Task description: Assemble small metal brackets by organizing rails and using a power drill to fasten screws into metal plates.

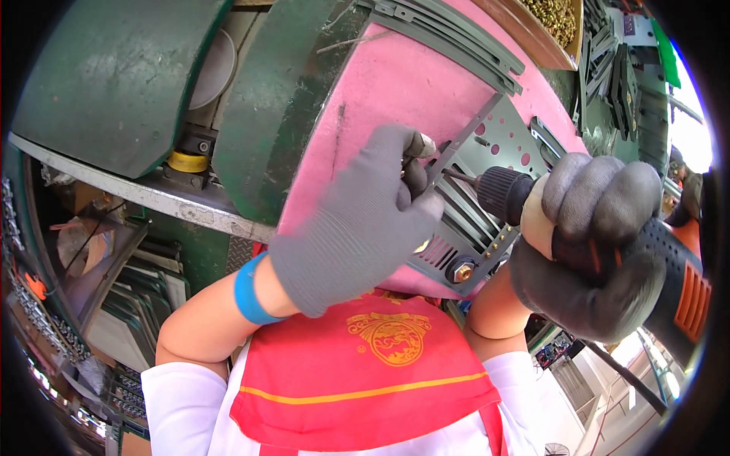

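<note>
Metal strip: a thin grey strip [464, 140] is pinched at its lower end by the left hand and runs up and to the right across the perforated plate, over the pink counter.
Perforated plate: a grey metal plate [502, 152] with round holes and slots is laid on the pink counter near its right edge; a large nut [461, 270] and a row of small brass screws [496, 245] are seen at its lower edge.
Power driver: a black and orange driver [654, 266] is held at the right, its ribbed black chuck [503, 194] pointed left, with the bit tip set against the strip just beside the left fingers.
Left hand: the left hand [357, 220], in a grey knit glove with a blue cuff, is closed in a pinching grip on the strip.
Right hand: the right hand [601, 243], in a dark grey glove, is wrapped in a closed grip around the driver's handle.
Counter: a pink counter [395, 83] with a dark green edge is tilted in the view; curved grey metal rails [456, 34] are stacked at its far edge.
Box: a box of small brass screws [555, 19] is placed at the far right corner.
Clothing: a red apron with a yellow emblem [380, 365] is worn over white sleeves.
</note>
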The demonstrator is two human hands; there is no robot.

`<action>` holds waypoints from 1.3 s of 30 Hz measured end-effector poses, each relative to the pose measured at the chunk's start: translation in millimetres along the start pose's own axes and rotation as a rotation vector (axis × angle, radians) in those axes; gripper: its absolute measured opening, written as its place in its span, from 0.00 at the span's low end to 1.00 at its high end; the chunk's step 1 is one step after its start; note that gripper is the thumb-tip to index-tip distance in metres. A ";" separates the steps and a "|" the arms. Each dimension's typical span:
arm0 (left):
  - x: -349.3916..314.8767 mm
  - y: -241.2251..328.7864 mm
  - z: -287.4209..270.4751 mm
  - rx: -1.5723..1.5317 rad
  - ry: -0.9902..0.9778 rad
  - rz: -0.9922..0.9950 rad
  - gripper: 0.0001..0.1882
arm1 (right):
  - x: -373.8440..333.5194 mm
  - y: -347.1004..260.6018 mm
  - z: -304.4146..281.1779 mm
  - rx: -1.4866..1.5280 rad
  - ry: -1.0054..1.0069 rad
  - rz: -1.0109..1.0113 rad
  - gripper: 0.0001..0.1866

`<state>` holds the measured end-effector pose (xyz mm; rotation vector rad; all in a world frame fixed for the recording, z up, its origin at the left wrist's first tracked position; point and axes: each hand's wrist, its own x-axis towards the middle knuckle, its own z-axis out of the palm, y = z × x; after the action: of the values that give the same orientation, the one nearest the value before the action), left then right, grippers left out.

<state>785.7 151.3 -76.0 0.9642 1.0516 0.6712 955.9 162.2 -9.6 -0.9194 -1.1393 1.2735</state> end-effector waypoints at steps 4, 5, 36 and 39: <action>7.2 11.4 -22.1 -0.264 -0.192 -0.208 0.20 | 1.3 -11.3 -2.3 0.021 -0.062 -0.018 0.13; 9.7 12.6 -24.0 -0.255 -0.208 -0.236 0.21 | 2.1 -17.1 -3.1 0.003 -0.111 -0.003 0.13; 20.0 10.7 -6.6 -0.582 -0.223 -0.297 0.24 | 2.7 -59.2 -14.2 0.203 0.184 -0.449 0.08; 22.8 8.8 -11.1 -0.579 -0.292 -0.320 0.24 | 1.3 -59.2 -10.8 0.241 0.188 -0.431 0.09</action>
<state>783.7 177.9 -79.2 0.3629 0.6715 0.5053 980.1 158.0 45.3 -0.5616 -0.9475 0.9245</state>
